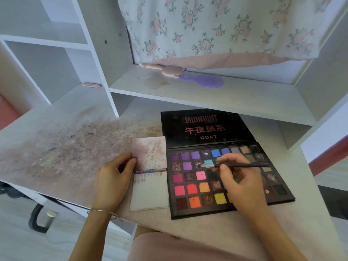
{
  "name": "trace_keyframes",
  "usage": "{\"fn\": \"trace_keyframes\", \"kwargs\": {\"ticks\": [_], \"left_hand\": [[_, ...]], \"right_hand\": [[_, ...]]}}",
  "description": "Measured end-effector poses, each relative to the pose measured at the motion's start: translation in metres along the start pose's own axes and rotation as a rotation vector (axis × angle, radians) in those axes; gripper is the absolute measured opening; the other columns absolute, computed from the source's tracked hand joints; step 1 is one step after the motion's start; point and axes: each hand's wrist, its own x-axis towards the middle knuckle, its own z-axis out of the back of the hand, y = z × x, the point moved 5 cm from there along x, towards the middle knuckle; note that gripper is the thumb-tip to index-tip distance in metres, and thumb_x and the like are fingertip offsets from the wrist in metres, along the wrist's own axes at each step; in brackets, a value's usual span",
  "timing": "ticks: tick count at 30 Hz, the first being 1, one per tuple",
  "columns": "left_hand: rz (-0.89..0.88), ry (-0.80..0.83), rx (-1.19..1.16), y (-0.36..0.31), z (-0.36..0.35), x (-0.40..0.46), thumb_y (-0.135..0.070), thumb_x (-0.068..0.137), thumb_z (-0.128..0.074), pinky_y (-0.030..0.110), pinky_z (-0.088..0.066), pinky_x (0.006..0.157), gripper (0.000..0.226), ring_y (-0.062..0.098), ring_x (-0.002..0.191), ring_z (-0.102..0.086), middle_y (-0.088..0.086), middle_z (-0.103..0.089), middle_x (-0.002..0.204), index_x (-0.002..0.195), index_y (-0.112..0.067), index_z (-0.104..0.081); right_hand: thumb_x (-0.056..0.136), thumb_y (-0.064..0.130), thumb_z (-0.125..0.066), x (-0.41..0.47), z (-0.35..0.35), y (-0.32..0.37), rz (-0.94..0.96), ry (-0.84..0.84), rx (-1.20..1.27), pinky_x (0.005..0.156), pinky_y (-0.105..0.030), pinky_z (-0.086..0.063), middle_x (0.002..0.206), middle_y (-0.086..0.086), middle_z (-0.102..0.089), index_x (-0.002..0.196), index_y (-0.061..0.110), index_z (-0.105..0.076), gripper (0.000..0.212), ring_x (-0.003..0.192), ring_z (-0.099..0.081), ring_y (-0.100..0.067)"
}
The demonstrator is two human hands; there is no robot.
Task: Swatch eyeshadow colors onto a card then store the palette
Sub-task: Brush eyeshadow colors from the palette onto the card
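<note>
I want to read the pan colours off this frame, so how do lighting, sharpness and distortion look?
Head view: soft, even daylight with no harsh glare on the palette; pans read clearly, though the right hand hides several; wide-angle bending curves the shelf and desk edges; the floral curtain looks slightly soft.

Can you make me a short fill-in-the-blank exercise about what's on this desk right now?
1. The right hand holds a thin black ____ over the open black eyeshadow palette.
2. The left hand steadies the white swatch ____, left of the palette.
3. The purple plastic hand mirror lies on the white ____ behind the palette.

Missing words: brush; card; shelf
</note>
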Motion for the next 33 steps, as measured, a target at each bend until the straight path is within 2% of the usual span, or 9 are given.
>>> {"fn": "trace_keyframes", "kwargs": {"ticks": [2,5,10,15,22,25,28,33], "left_hand": [[0.001,0.006,-0.002,0.000,0.000,0.000,-0.017,0.086,-0.061,0.027,-0.045,0.075,0.017,0.014,0.081,-0.062,-0.002,-0.070,0.091,0.100,-0.015,-0.071],[-0.005,0.004,-0.005,-0.001,0.001,0.000,-0.016,0.086,-0.061,0.028,-0.047,0.074,0.016,0.012,0.077,-0.061,-0.005,-0.069,0.087,0.099,-0.017,-0.071],[0.006,0.005,-0.018,0.000,0.001,0.000,-0.019,0.086,-0.061,0.029,-0.050,0.074,0.016,0.013,0.079,-0.063,-0.004,-0.071,0.087,0.098,-0.021,-0.071],[-0.021,0.002,-0.005,-0.002,0.001,0.001,-0.019,0.086,-0.061,0.024,-0.048,0.068,0.016,0.008,0.073,-0.060,-0.014,-0.064,0.079,0.098,-0.022,-0.071],[-0.035,0.004,-0.004,0.000,0.000,0.001,-0.020,0.086,-0.060,0.030,-0.051,0.071,0.016,0.012,0.075,-0.063,-0.013,-0.065,0.079,0.097,-0.022,-0.071],[-0.034,-0.004,-0.001,0.001,0.000,0.001,-0.020,0.086,-0.061,0.027,-0.050,0.070,0.016,0.011,0.075,-0.062,-0.009,-0.068,0.082,0.097,-0.021,-0.071],[-0.036,-0.009,-0.002,0.001,0.000,0.001,-0.020,0.086,-0.061,0.025,-0.049,0.068,0.015,0.009,0.073,-0.061,-0.013,-0.065,0.078,0.096,-0.021,-0.072],[-0.019,-0.017,-0.008,0.002,0.001,0.001,-0.020,0.085,-0.062,0.030,-0.051,0.074,0.017,0.012,0.076,-0.063,-0.014,-0.064,0.080,0.099,-0.019,-0.071]], "right_hand": [[0.083,-0.007,-0.054,-0.002,-0.017,0.007,0.010,0.071,0.037,0.058,-0.014,-0.050,0.086,0.013,-0.065,0.080,0.028,-0.057,0.035,0.068,-0.061,-0.004],[0.082,-0.004,-0.056,-0.003,-0.041,0.013,-0.014,0.162,0.094,0.053,-0.014,-0.046,0.078,0.011,-0.065,0.076,0.029,-0.059,0.034,0.061,-0.058,-0.004],[0.085,0.006,-0.055,-0.001,-0.077,0.017,-0.033,0.287,0.095,0.057,-0.011,-0.045,0.078,0.013,-0.063,0.080,0.032,-0.059,0.027,0.065,-0.057,-0.003],[0.086,0.010,-0.054,0.002,-0.089,0.016,-0.032,0.308,0.073,0.063,-0.011,-0.048,0.075,0.012,-0.064,0.081,0.032,-0.057,0.023,0.073,-0.061,-0.003],[0.085,0.010,-0.054,0.002,-0.093,0.016,-0.034,0.355,0.023,0.056,-0.009,-0.044,0.075,0.007,-0.065,0.079,0.033,-0.055,0.024,0.067,-0.059,0.000],[0.086,0.012,-0.053,0.002,-0.094,0.016,-0.039,0.368,0.006,0.058,-0.008,-0.045,0.077,0.007,-0.065,0.080,0.034,-0.055,0.023,0.069,-0.059,0.000],[0.086,0.012,-0.054,0.002,-0.093,0.016,-0.047,0.369,-0.005,0.058,-0.007,-0.044,0.077,0.008,-0.065,0.079,0.034,-0.053,0.024,0.070,-0.059,0.003],[0.086,0.013,-0.054,0.002,-0.094,0.015,-0.065,0.389,-0.022,0.062,-0.007,-0.047,0.077,0.006,-0.067,0.078,0.034,-0.053,0.023,0.074,-0.060,0.000]]}}
